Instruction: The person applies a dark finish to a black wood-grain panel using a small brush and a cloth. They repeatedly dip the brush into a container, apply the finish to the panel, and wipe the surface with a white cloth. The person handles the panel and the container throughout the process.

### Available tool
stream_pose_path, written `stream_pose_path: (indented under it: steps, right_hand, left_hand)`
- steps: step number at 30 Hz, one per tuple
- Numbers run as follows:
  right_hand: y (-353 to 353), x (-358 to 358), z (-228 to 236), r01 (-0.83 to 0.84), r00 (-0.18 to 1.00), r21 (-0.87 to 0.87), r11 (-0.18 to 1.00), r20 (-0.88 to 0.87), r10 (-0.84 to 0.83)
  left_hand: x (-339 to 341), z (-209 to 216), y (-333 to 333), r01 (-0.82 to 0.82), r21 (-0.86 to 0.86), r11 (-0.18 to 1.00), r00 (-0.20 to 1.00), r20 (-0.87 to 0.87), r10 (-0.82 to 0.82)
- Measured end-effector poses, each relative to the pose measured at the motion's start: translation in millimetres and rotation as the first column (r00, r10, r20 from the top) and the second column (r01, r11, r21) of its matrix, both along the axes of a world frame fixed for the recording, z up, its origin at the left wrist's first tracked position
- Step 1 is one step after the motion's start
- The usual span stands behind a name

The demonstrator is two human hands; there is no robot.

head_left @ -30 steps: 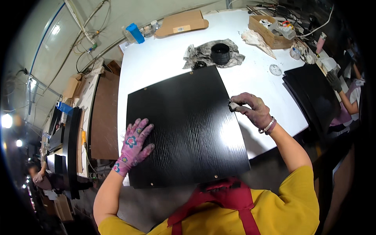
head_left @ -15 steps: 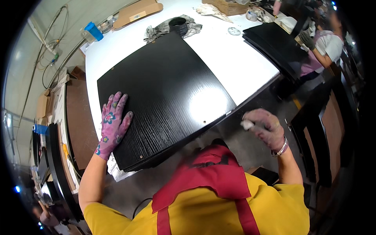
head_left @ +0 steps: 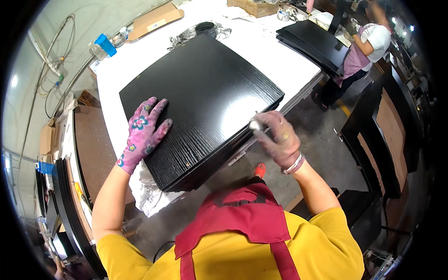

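L hand (head_left: 143,129): spread on blk woodgrain panel (head_left: 196,93), grips nil
R hand (head_left: 280,140): pinches wht wad (head_left: 255,125) (blurry), swung in; near edge (head_left: 217,149) w/in reach

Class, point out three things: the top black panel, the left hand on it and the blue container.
Top black panel (head_left: 199,100): head view, middle of its upper face.
Left hand (head_left: 143,128): head view, back of the glove.
Blue container (head_left: 106,45): head view, its side.

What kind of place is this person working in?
It looks like a workshop or factory: a pile of black panels sits on a big white table, and a co-worker in a pink apron stands by another stack.
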State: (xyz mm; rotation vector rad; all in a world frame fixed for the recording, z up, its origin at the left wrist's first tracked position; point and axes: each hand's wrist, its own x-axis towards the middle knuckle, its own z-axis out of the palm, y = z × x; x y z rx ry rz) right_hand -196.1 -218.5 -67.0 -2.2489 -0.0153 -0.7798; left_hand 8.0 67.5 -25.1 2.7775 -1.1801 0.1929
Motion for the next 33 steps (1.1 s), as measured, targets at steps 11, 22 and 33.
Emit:
stream_pose_path:
  steps: [11,22,33]
  right_hand:
    - [32,9,-3,0.164,0.986,-0.077,0.983,0.02,-0.163]
    - [225,25,19,-0.557,0.83,-0.38,0.738,-0.286,0.479]
    - [93,130,113,-0.691,0.592,0.459,0.558,-0.085,0.802]
  left_hand:
    - [14,-12,12,0.107,-0.123,0.987,0.994,0.033,-0.103]
    - [16,-12,14,0.099,-0.122,0.988,0.995,0.027,-0.096]
    - [-100,13,-22,0.196,-0.195,0.961,0.98,0.072,-0.185]
